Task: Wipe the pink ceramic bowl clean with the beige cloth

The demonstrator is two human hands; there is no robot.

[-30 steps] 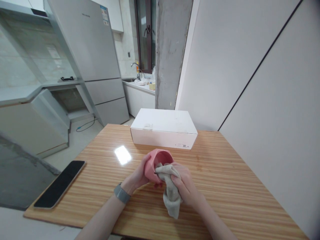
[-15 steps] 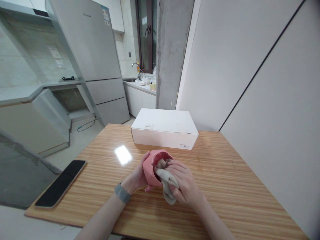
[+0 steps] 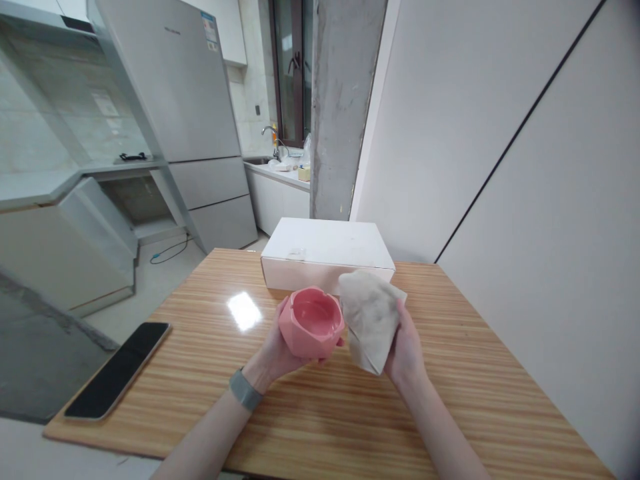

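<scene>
A pink faceted ashtray with notches in its rim is held above the table by my left hand, whose fingers wrap its left side and underside. Its round hollow faces up and toward me, with nothing lying in it. To the right, my right hand grips a pale beige cloth by its right edge. The cloth hangs spread out, apart from the ashtray, and hides part of my right fingers.
A closed white box stands at the far side of the wooden table. At the left edge lies a black-screened phone. Beyond are a grey fridge, a concrete pillar and a white wall on the right.
My right hand has drawn the cloth out of the ashtray and moved it up and right, where it spreads open. My left hand has tilted the ashtray more upright.
</scene>
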